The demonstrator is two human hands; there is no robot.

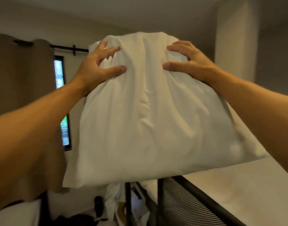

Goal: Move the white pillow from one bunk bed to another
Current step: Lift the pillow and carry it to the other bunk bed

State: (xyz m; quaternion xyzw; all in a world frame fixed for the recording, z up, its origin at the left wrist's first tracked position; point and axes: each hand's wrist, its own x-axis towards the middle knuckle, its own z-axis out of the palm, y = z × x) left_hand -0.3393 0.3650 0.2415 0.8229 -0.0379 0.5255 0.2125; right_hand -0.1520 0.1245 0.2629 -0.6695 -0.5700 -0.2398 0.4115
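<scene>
White soft fabric pillow [148, 121] is gripped by left hand [97, 67] and right hand [189, 62], fingers dug in, probably so it's lifted over black metal bunk rail [197, 191] below.

the white pillow [149, 115] hides the wall behind it; dark floor clutter [84, 219] is unreadable.

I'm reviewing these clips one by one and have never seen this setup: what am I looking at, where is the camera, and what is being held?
There is no machine here. The one picture comes from a camera worn on a person's head, looking out over their bare arms. The left hand and right hand both grip the upper part of a white pillow, held up in the air. Lower right is a black-railed upper bunk bed with a white mattress. A brown curtain and a window are on the left.
</scene>
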